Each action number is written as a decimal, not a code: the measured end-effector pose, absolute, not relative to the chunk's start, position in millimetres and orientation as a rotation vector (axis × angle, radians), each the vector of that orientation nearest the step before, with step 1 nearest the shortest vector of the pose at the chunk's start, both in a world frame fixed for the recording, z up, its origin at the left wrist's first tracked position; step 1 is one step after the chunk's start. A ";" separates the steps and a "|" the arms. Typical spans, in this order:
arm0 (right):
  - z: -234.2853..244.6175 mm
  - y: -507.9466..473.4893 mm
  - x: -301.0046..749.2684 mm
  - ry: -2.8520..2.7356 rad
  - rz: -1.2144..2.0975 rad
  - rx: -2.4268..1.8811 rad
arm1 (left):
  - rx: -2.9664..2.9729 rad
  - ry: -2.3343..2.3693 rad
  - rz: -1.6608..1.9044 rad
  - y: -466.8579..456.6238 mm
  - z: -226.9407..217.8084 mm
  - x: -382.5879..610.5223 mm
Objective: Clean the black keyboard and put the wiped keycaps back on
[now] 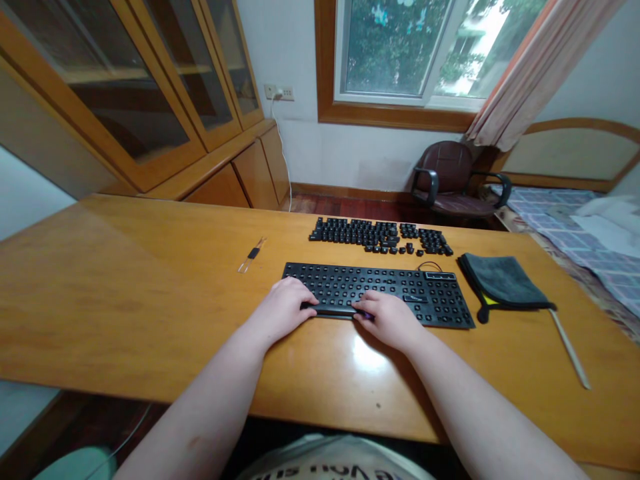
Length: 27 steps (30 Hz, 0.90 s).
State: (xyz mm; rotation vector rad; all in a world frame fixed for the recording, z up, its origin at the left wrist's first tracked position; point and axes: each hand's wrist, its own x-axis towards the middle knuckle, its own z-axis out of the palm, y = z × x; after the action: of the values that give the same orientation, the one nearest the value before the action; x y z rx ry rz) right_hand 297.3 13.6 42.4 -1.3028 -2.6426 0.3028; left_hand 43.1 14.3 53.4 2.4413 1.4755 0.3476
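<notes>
A black keyboard with most of its keycaps off lies on the desk in front of me. Its long space bar sits at the front edge, between my two hands. My left hand is closed at the bar's left end, with thumb and fingers around it. At the right end, my right hand has its fingertips against the bar. Something small, dark and purplish shows under those curled fingers, mostly hidden. One wide keycap remains on the keyboard's right part.
Removed black keycaps lie in rows behind the keyboard. A wire keycap puller rests to the left. On the right are a folded dark cloth and a thin pale stick. Beyond the desk stands a chair.
</notes>
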 end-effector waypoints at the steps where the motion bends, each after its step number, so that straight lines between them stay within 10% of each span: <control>1: 42.5 13.6 297.0 -2.642 0.305 -1.311 | 2.435 1.492 0.347 13.9 53.4 43.8; 27: 38.7 11.2 286.9 -2.594 0.329 -1.288 | 2.518 1.663 0.219 8.7 61.8 60.9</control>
State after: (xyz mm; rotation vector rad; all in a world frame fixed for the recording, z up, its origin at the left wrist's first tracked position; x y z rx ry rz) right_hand 286.9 11.2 38.7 -1.2885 -2.5944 0.3286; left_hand 60.9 8.7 61.8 2.5179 1.6632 0.2189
